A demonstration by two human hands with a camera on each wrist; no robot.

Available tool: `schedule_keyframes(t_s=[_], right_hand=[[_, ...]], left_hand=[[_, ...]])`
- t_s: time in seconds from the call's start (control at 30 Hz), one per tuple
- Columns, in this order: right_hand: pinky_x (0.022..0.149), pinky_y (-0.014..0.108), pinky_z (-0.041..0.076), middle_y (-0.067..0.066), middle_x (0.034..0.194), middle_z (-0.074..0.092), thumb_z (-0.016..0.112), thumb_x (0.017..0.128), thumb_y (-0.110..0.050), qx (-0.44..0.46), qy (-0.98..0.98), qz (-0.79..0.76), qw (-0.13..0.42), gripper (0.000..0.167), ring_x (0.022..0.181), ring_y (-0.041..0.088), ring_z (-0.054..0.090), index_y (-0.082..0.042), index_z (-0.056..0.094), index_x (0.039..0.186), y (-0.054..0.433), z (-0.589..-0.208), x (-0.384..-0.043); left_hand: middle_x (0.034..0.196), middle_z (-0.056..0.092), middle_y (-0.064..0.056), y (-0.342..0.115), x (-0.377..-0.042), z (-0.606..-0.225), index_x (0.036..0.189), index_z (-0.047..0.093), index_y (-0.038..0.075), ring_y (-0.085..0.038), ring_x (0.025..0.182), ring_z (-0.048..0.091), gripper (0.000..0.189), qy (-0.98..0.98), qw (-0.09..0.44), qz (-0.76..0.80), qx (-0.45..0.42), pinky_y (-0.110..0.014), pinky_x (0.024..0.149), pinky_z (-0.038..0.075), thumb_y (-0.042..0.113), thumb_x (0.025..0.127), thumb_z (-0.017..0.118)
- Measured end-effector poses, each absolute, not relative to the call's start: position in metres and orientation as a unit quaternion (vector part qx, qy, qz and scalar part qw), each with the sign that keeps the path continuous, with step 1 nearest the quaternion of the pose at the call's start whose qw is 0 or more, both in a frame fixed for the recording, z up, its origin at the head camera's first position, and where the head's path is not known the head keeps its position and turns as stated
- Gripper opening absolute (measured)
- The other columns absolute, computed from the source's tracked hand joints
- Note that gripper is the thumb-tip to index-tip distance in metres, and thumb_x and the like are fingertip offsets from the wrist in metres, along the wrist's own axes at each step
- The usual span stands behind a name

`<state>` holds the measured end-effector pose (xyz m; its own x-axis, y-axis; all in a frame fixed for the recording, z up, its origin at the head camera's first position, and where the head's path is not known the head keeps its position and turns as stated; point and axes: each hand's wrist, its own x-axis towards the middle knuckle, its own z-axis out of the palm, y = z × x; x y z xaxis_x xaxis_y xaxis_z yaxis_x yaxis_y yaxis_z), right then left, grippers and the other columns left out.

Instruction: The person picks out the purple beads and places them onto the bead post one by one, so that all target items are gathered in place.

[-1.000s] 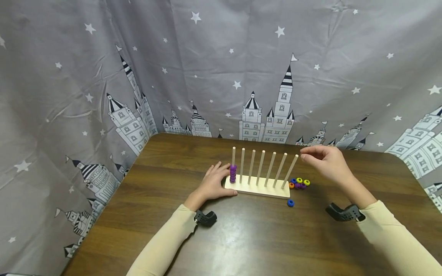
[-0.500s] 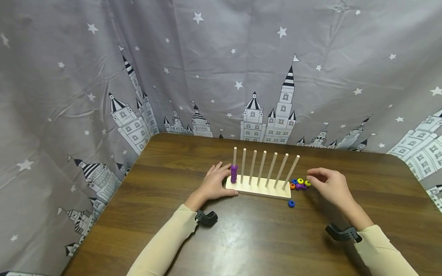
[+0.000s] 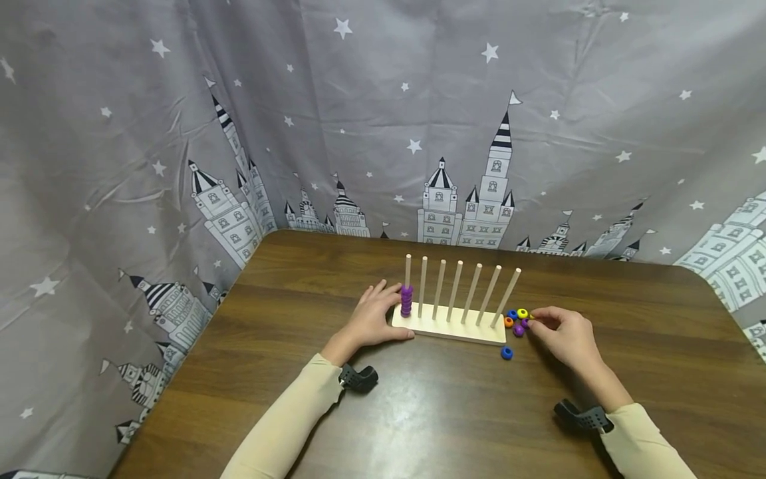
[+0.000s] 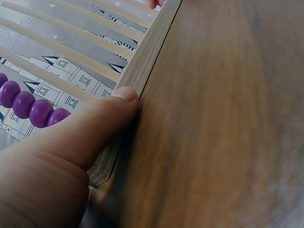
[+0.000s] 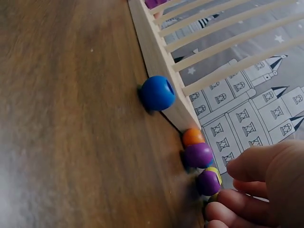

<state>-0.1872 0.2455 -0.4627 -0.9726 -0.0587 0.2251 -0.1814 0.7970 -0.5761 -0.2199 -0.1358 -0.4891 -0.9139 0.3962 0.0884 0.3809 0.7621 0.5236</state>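
A pale wooden peg stand [image 3: 449,325] holds a row of upright pegs. Its leftmost peg carries several stacked purple beads [image 3: 406,301]. My left hand [image 3: 372,319] grips the stand's left end, thumb along the front edge and fingers behind. To the right of the stand, my right hand [image 3: 565,336] reaches into a small bead pile, thumb and fingertips apart around a partly hidden yellow bead. A purple bead [image 5: 209,183] sits right at those fingertips. Another purple bead [image 5: 198,155], an orange bead [image 5: 193,137], a yellow bead [image 3: 522,313] and a blue bead [image 3: 512,314] lie close by.
A single blue bead [image 3: 507,353] lies in front of the stand's right end. Everything rests on a brown wooden table [image 3: 419,412]. Behind the table hangs a grey curtain [image 3: 359,120] with stars and castles.
My right hand has come down from beside the rightmost peg's top to the bead pile. One purple bead has shifted within the pile. The left hand stays on the stand.
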Motion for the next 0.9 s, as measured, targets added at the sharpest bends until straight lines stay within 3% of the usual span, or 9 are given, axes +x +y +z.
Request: schedule_keyframes(t_s=[0.1, 0.27, 0.43, 0.63, 0.9], right_hand=[[0.065, 0.024, 0.049, 0.014, 0.090, 0.079, 0.077, 0.088, -0.016, 0.067, -0.942, 0.315, 0.098, 0.019, 0.076, 0.017, 0.068, -0.002, 0.077, 0.101, 0.244, -0.465, -0.189], [0.064, 0.023, 0.047, 0.009, 0.085, 0.078, 0.079, 0.086, -0.014, 0.074, -0.941, 0.316, 0.096, 0.018, 0.069, 0.000, 0.061, -0.003, 0.078, 0.100, 0.243, -0.468, -0.187], [0.060, 0.021, 0.044, 0.003, 0.074, 0.074, 0.082, 0.080, -0.008, 0.089, -0.936, 0.315, 0.131, 0.017, 0.063, -0.010, 0.051, -0.004, 0.078, 0.096, 0.242, -0.476, -0.187], [0.057, 0.024, 0.044, 0.002, 0.070, 0.072, 0.085, 0.074, -0.006, 0.107, -0.931, 0.290, 0.196, 0.018, 0.062, -0.009, 0.050, -0.004, 0.079, 0.090, 0.239, -0.485, -0.188], [0.057, 0.025, 0.044, 0.003, 0.069, 0.072, 0.086, 0.072, -0.007, 0.103, -0.929, 0.290, 0.207, 0.016, 0.062, -0.005, 0.052, -0.005, 0.078, 0.086, 0.237, -0.490, -0.189]], left_hand=[[0.162, 0.042, -0.013, -0.136, -0.219, -0.488, 0.132, 0.065, 0.014, -0.042, 0.156, 0.024, 0.071, 0.938, 0.017, 0.278, 0.206, -0.061, 0.129, 0.010, 0.050, 0.074, 0.085], [0.162, 0.042, -0.013, -0.136, -0.219, -0.490, 0.131, 0.065, 0.013, -0.042, 0.156, 0.024, 0.071, 0.939, 0.018, 0.276, 0.206, -0.060, 0.129, 0.010, 0.052, 0.074, 0.084], [0.162, 0.042, -0.013, -0.135, -0.221, -0.491, 0.131, 0.065, 0.013, -0.042, 0.156, 0.024, 0.071, 0.939, 0.016, 0.273, 0.207, -0.059, 0.129, 0.010, 0.052, 0.074, 0.084], [0.161, 0.043, -0.013, -0.134, -0.222, -0.491, 0.133, 0.065, 0.014, -0.042, 0.156, 0.025, 0.073, 0.940, 0.011, 0.268, 0.211, -0.059, 0.129, 0.010, 0.051, 0.073, 0.084], [0.161, 0.043, -0.013, -0.135, -0.222, -0.491, 0.130, 0.066, 0.013, -0.043, 0.155, 0.026, 0.071, 0.939, 0.009, 0.271, 0.211, -0.060, 0.129, 0.011, 0.051, 0.073, 0.084]])
